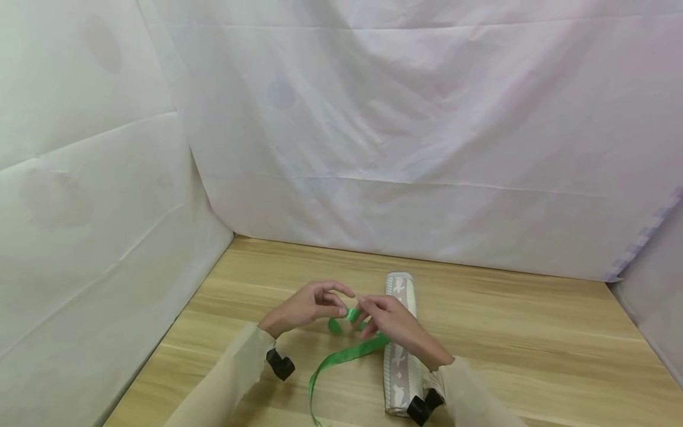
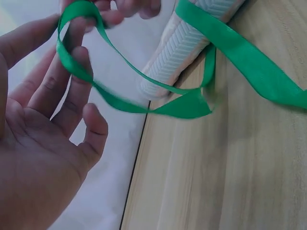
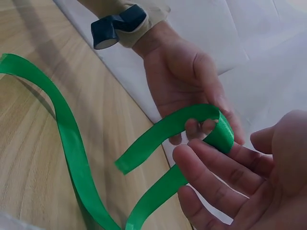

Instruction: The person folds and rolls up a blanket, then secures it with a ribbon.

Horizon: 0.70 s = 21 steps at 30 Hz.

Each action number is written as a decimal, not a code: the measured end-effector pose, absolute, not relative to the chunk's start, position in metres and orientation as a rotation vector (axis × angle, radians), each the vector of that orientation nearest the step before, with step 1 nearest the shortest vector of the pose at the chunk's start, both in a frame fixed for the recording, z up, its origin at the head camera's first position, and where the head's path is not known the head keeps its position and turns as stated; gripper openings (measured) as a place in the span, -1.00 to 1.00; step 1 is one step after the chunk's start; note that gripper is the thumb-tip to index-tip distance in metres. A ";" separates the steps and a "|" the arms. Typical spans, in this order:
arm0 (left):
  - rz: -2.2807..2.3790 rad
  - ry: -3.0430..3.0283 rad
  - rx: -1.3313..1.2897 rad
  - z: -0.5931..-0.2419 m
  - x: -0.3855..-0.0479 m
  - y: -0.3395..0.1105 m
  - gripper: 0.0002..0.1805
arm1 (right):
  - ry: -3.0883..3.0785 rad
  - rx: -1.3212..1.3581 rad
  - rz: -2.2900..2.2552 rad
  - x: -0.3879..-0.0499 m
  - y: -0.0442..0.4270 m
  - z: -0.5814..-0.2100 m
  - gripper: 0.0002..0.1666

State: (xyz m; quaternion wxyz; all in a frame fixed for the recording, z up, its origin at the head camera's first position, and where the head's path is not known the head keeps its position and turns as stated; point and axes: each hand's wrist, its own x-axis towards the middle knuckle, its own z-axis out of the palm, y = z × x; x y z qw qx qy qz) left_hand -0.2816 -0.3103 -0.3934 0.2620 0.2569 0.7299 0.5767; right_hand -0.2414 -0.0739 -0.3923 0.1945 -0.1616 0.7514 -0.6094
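Note:
A green ribbon (image 1: 347,356) curls into a loop between the two hands, above the table. The left hand (image 1: 306,305) pinches the loop with thumb and fingertips; in the right wrist view, fingertips of this left hand (image 3: 180,79) show through the loop. Beside it, the right hand (image 1: 392,320) touches the loop with its slightly bent fingers, its thumb apart from them. One cut end of the ribbon (image 3: 144,146) hangs free. Another stretch crosses over a rolled patterned cloth (image 1: 399,379), which lies lengthwise on the table, partly hidden under the right hand.
The wood-grain table (image 1: 512,332) runs back to a pale hanging sheet (image 1: 405,118), with another sheet wall (image 1: 91,237) along the left edge. Each wrist wears a small black camera, such as the left one's camera (image 1: 280,364).

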 end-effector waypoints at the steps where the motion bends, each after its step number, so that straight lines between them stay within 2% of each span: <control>1: 1.555 1.981 0.687 -0.394 -0.281 -0.310 -0.56 | 2.119 -0.462 -1.709 -0.241 -0.072 -0.392 -0.51; 9: 1.533 2.012 0.644 -0.409 -0.282 -0.308 -0.68 | 2.215 -0.519 -1.688 -0.236 -0.053 -0.381 -0.64; 21: 1.330 2.126 0.620 -0.433 -0.271 -0.302 -0.68 | 2.317 -0.436 -1.614 -0.224 -0.012 -0.368 -0.77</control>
